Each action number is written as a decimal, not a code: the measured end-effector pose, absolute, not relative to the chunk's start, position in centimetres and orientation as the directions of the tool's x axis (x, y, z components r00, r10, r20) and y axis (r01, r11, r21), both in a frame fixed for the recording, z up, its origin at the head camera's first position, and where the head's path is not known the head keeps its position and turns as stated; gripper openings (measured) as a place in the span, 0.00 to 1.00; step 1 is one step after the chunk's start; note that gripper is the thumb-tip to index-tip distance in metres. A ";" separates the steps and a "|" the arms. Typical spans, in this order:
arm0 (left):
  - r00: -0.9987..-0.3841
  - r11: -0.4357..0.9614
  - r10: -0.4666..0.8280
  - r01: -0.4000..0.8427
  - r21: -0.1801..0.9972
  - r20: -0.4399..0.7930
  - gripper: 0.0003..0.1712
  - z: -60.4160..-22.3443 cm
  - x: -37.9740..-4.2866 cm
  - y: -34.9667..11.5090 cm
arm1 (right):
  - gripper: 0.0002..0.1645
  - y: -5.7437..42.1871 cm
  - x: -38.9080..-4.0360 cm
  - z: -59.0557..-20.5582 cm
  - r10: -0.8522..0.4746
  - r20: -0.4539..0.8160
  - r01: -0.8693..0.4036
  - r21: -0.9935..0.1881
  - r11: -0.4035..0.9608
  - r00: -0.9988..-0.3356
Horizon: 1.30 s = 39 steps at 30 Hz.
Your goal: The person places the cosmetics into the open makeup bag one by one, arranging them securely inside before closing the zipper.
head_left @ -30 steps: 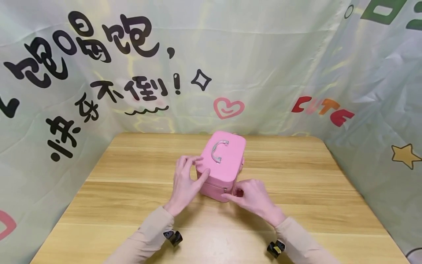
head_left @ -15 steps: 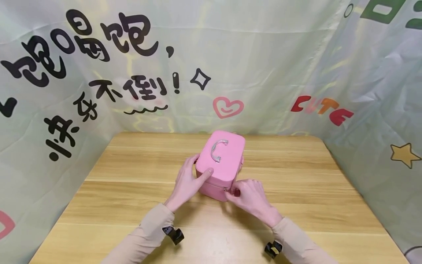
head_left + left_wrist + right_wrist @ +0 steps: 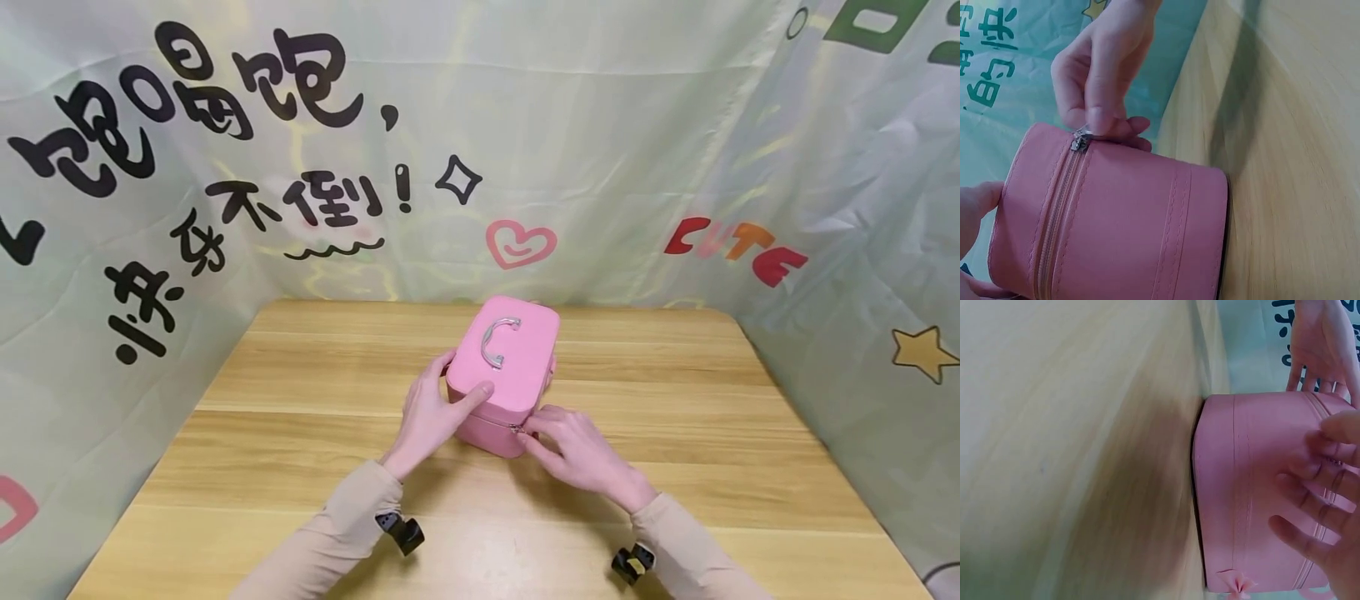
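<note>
A pink zip-up case (image 3: 517, 350) with a silver handle (image 3: 487, 340) on its lid stands on the wooden table. My left hand (image 3: 429, 418) holds the near left corner, thumb on the lid and fingers along the side. At the near right corner my right hand (image 3: 581, 450) pinches the zipper pull (image 3: 1085, 135) between thumb and finger. From the left wrist view, the zipper (image 3: 1055, 228) runs closed along the near side below the lid. A small pink bow (image 3: 1239, 582) shows low on the case in the right wrist view.
The wooden table (image 3: 315, 433) extends around the case on all sides. Behind it and at both sides hangs a pale printed cloth (image 3: 600, 150). Each sleeve has a small black device (image 3: 401, 533) at the wrist.
My left hand has settled from raised fingers onto the corner, its thumb a little further over the lid. My right hand's fingers have shifted slightly at the zipper pull. The case stays put.
</note>
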State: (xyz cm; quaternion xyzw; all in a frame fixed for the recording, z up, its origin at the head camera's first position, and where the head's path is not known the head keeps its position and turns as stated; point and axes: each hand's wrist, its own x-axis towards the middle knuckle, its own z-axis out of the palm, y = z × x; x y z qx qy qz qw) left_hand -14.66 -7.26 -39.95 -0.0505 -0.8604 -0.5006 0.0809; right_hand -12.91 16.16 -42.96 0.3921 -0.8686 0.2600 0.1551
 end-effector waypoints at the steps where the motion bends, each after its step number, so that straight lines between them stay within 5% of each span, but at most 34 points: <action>1: -0.983 0.490 0.005 0.161 0.857 0.182 0.47 -39.9 -14.7 -7.2 | 0.05 16.2 -12.9 -42.9 -0.605 0.465 -0.761 -0.348 0.547 -0.647; 10: -0.986 0.478 0.004 0.147 0.866 0.165 0.46 -39.8 -14.6 -7.2 | 0.09 16.9 -13.3 -43.1 -0.639 0.460 -0.782 -0.451 0.430 -0.617; 24: -0.989 0.494 0.049 0.144 0.858 0.138 0.46 -39.6 -14.7 -7.0 | 0.16 18.3 -13.9 -42.9 -0.643 0.537 -0.838 -0.355 0.414 -0.545; 39: -0.993 0.503 0.053 0.118 0.856 0.106 0.46 -39.4 -14.6 -7.2 | 0.16 20.4 -16.6 -43.2 -0.554 0.567 -0.792 -0.406 0.456 -0.609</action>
